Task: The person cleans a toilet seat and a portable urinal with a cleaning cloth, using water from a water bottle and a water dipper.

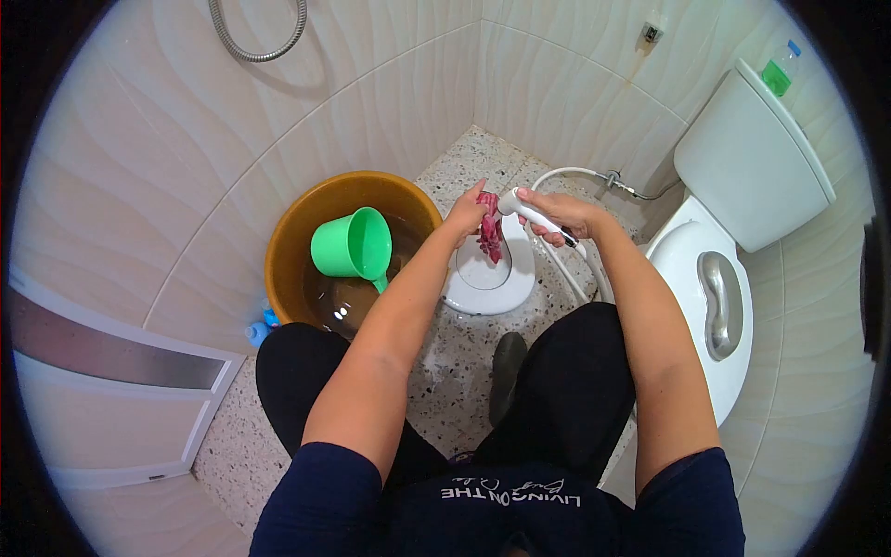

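Observation:
My left hand (467, 215) is closed on a crumpled dark-pink cloth (490, 239), which hangs down from the fingers. In my right hand (568, 219) is a white bidet sprayer (543, 220), its head pointed toward the cloth and close to it. I cannot make out whether water is flowing. Below both hands, a white rounded piece like a small toilet seat (506, 299) lies on the speckled floor. The sprayer's white hose (563, 269) loops down behind it and to a wall valve (613, 179).
To the left stands a brown tub (280, 237) of water with a green dipper (357, 246) in it. A white toilet (747, 167) is on the right, a bottle with green liquid (780, 72) on its tank. Blue bottles (260, 331) stand by the tub. A metal shower hose (264, 56) hangs above.

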`<state>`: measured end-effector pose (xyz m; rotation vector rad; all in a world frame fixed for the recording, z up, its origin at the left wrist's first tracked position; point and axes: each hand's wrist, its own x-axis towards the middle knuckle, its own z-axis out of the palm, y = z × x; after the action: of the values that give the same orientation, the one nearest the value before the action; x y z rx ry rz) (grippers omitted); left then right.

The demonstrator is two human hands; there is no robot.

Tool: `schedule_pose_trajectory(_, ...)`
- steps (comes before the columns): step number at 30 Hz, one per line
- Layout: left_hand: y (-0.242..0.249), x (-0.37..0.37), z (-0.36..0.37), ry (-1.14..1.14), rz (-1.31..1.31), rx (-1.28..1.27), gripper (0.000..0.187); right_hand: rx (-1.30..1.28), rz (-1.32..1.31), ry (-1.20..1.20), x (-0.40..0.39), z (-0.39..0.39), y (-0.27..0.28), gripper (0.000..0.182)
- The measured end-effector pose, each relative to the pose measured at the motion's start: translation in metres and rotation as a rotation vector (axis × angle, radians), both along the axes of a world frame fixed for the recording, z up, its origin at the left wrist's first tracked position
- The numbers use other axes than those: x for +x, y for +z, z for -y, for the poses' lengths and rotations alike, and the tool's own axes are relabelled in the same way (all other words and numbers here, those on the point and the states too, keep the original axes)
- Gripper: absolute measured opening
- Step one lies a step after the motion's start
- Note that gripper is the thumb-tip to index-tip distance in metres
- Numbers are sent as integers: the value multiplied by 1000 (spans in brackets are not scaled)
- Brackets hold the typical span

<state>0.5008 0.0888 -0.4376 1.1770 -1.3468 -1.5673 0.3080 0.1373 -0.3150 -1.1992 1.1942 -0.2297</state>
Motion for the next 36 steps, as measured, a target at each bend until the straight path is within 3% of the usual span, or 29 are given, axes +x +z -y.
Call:
schedule_pose_trajectory(5, 31, 2, -16, 3, -125, 140, 79, 13, -39, 2, 1, 1, 1, 61)
schedule_pose_trajectory(9, 7, 1, -4, 34, -166, 49, 80, -31, -40, 16, 2, 0, 0, 62)
schedule_pose_trajectory(11, -4, -2, -1, 78, 129, -236, 77, -77, -50, -16, 2, -1, 0, 62)
schedule_pose_trajectory(15, -8, -1, -3, 27, 117, -266, 72, -47, -10, -69, 1, 2, 3, 61)
schedule_pose_trajectory(17, -15, -1, 5, -15, 90, -299, 54, -80, -62, -122, -2, 3, -1, 57)
schedule_pose_trajectory(18, -12, -1, 6, -16, 92, -301, 54, -82, -60, -123, -3, 4, -3, 57)
schedule_pose_trajectory(20, -5, 0, 10, -52, 220, -432, 39, -22, -59, -146, -5, 3, -7, 55)
schedule_pose_trajectory(23, 35, -1, -2, -147, 343, -524, 32, 8, -21, -93, -8, 2, -15, 54)
schedule_pose_trajectory(26, 47, 1, 1, -257, 367, -671, 35, 126, 27, -29, -20, 7, -25, 39)
schedule_pose_trajectory(30, 65, 2, -1, -348, 414, -551, 39, 97, 294, -90, -31, 18, -28, 24)
schedule_pose_trajectory(32, 69, 0, -5, -486, 391, -516, 38, 7, 181, -141, -27, 20, -27, 25)
schedule_pose_trajectory(34, 66, -8, -9, -463, 290, -512, 36, -127, 51, -214, -14, 12, -21, 32)
schedule_pose_trajectory(35, 65, -13, -10, -441, 190, -504, 34, -110, 95, -186, -10, 9, -20, 34)
schedule_pose_trajectory(36, 67, -15, -11, -387, 253, -562, 31, -122, 126, -199, -8, 10, -21, 31)
